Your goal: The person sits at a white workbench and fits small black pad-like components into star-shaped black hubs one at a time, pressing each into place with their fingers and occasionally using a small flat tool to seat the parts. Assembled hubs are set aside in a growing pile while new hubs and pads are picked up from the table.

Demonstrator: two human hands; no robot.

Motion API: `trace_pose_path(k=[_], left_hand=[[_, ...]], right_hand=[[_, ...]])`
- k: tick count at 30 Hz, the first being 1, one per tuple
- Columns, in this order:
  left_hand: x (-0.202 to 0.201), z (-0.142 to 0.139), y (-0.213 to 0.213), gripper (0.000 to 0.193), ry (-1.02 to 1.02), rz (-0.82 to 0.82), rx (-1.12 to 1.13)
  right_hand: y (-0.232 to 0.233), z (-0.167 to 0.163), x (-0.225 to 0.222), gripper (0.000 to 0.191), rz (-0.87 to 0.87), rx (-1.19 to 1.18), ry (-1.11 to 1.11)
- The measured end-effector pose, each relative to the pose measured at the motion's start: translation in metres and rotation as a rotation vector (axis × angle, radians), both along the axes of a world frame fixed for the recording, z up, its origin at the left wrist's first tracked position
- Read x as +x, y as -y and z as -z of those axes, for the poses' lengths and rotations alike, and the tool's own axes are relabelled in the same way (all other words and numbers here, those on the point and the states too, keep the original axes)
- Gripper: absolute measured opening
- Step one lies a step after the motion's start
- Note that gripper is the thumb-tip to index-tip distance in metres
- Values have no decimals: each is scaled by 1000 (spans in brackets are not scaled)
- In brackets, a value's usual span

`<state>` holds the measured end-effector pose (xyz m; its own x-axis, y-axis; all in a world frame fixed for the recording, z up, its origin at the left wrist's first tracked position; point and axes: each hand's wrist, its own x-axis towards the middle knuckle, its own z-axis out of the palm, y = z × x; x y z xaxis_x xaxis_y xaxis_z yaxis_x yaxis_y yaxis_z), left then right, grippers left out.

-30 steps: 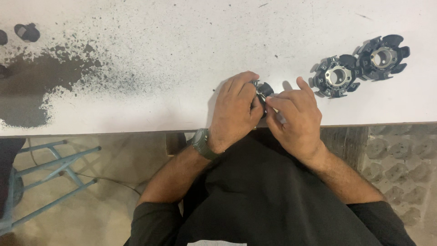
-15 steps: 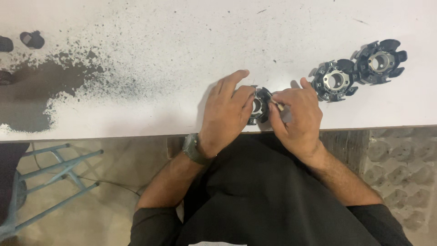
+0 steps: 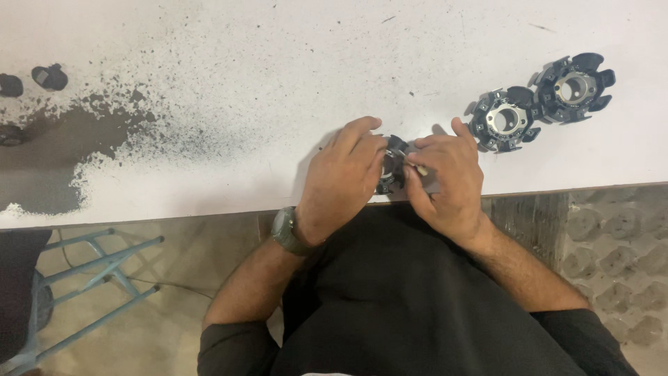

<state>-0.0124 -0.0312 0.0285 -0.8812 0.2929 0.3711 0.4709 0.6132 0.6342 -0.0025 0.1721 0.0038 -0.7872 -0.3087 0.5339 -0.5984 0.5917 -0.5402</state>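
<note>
A dark round toothed part with a metal centre (image 3: 392, 167) sits at the near edge of the white table (image 3: 278, 83), mostly hidden between my hands. My left hand (image 3: 342, 179) wraps over its left side and grips it. My right hand (image 3: 447, 179) presses against its right side, with a thin metal piece (image 3: 419, 169) pinched in the fingers. A watch (image 3: 283, 230) is on my left wrist.
Two more dark toothed round parts (image 3: 506, 120) (image 3: 575, 87) lie side by side at the right of the table. Dark powder stains (image 3: 62, 153) cover the left side, with small dark lumps (image 3: 50, 76) at the far left. A blue metal frame (image 3: 104, 271) stands below.
Both hands with the part have shifted slightly up and onto the table edge; my left fingers have spread a little over the part.
</note>
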Motion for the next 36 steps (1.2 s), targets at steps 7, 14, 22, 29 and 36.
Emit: trace_pose_path(k=[7, 14, 22, 29, 36], left_hand=[[3, 3, 1, 14, 22, -49, 48], [7, 6, 4, 16, 80, -30, 101], [10, 11, 5, 18, 53, -38, 110], [13, 16, 3, 15, 60, -68, 122], [9, 19, 22, 11, 14, -208, 11]], right_hand=[[2, 5, 1, 30, -34, 29, -40], [1, 8, 1, 30, -21, 58, -29], [2, 12, 2, 34, -46, 74, -68], [7, 9, 1, 31, -25, 116, -85], [5, 0, -5, 25, 41, 7, -1]])
